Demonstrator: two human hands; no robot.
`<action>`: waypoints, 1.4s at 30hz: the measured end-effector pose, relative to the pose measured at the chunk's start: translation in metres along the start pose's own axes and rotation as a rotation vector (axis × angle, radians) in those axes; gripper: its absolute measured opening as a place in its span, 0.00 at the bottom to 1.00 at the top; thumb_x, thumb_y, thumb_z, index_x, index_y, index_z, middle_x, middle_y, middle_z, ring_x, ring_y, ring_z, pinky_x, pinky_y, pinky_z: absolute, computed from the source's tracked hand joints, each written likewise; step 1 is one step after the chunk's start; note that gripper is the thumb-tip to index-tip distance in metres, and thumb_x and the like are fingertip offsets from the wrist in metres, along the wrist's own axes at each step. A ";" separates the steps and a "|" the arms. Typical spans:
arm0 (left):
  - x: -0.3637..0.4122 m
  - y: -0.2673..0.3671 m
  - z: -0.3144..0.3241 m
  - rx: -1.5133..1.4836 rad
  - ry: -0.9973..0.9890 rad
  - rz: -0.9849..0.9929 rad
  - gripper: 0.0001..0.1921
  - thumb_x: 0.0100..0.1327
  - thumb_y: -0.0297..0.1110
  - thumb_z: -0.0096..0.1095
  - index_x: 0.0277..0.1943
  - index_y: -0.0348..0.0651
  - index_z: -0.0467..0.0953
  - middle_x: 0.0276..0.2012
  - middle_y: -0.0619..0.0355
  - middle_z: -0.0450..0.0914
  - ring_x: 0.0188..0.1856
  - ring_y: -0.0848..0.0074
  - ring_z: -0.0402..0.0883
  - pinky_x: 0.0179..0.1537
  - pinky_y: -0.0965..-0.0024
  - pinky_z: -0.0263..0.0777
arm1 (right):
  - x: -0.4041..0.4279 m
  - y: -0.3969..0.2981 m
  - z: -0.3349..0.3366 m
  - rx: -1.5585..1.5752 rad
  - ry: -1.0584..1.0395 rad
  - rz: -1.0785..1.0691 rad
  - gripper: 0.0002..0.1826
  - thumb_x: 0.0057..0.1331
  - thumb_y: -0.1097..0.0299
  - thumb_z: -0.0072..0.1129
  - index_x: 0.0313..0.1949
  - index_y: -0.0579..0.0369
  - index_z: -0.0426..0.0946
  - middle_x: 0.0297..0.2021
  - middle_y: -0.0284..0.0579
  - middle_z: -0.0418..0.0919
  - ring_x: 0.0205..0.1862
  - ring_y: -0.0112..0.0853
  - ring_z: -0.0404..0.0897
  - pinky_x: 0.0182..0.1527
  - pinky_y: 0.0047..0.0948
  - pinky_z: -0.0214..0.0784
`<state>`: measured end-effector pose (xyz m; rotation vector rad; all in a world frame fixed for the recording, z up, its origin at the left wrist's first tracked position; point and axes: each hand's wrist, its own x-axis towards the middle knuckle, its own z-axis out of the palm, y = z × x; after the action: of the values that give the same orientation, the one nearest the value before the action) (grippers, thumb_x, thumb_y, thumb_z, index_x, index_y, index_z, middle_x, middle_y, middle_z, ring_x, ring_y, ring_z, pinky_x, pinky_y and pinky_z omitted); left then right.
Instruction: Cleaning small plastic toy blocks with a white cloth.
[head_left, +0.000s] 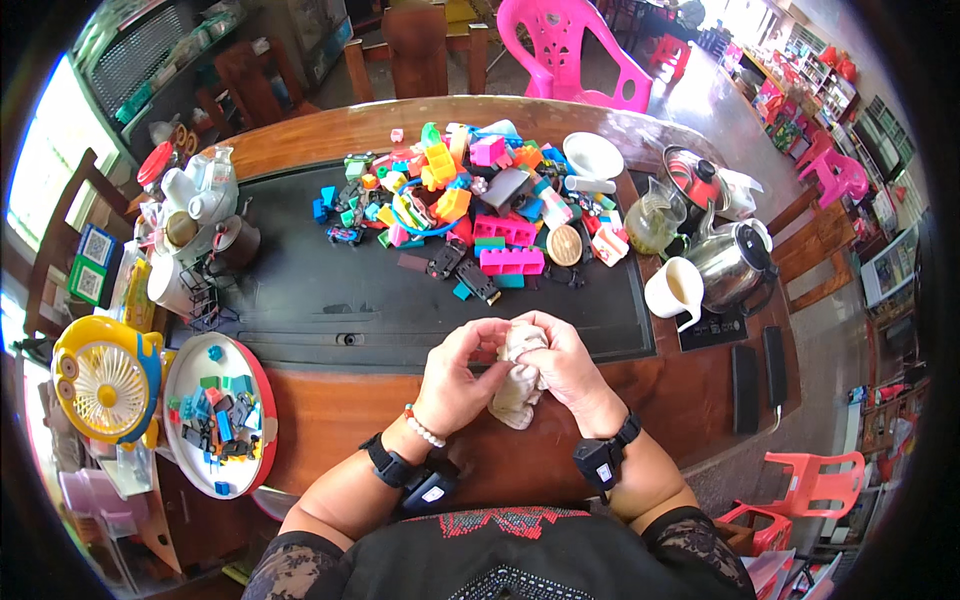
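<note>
A crumpled off-white cloth (519, 390) is bunched in my right hand (568, 364), above the front edge of the wooden table. My left hand (461, 375) comes in from the other side, fingers curled and thumb tip against the cloth. Whether a small item lies between the left fingertips is hidden. Beyond both hands, a large heap of toys is spread over the black tabletop panel (300, 300). Nearest in it are a pink building block (512, 262), a black toy car (477, 281) and a round tan disc (564, 245).
On the left stand a round red-rimmed tray (268, 420) with several small blocks and a yellow toy-shaped fan (107, 394). To the right are a white pitcher (671, 289), a steel kettle (731, 266) and a glass jug (654, 221). A white bowl (594, 155) sits behind the heap.
</note>
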<state>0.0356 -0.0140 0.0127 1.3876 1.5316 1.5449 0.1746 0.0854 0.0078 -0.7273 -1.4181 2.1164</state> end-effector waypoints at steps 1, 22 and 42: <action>0.000 -0.001 0.000 -0.002 0.006 0.009 0.19 0.53 0.19 0.67 0.49 0.37 0.74 0.41 0.58 0.80 0.40 0.79 0.80 0.43 0.74 0.77 | 0.000 -0.002 0.001 0.008 0.004 0.002 0.12 0.56 0.80 0.55 0.42 0.59 0.75 0.34 0.34 0.78 0.36 0.19 0.76 0.39 0.19 0.69; 0.025 -0.052 -0.041 -1.470 0.228 -0.654 0.13 0.71 0.39 0.46 0.31 0.44 0.71 0.28 0.59 0.76 0.31 0.71 0.76 0.32 0.69 0.72 | 0.059 -0.016 0.024 -1.103 0.179 -0.594 0.18 0.51 0.81 0.58 0.43 0.58 0.72 0.41 0.53 0.71 0.41 0.48 0.77 0.43 0.41 0.74; 0.020 -0.032 -0.033 -1.180 -0.046 -0.442 0.16 0.70 0.37 0.54 0.57 0.43 0.73 0.48 0.62 0.80 0.45 0.79 0.79 0.45 0.70 0.75 | 0.024 0.016 0.033 0.297 0.074 0.195 0.09 0.67 0.71 0.46 0.44 0.58 0.72 0.29 0.45 0.78 0.26 0.33 0.80 0.28 0.31 0.75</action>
<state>-0.0094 -0.0017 -0.0059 0.3631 0.5567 1.6218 0.1332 0.0739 -0.0003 -0.8408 -0.9976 2.3543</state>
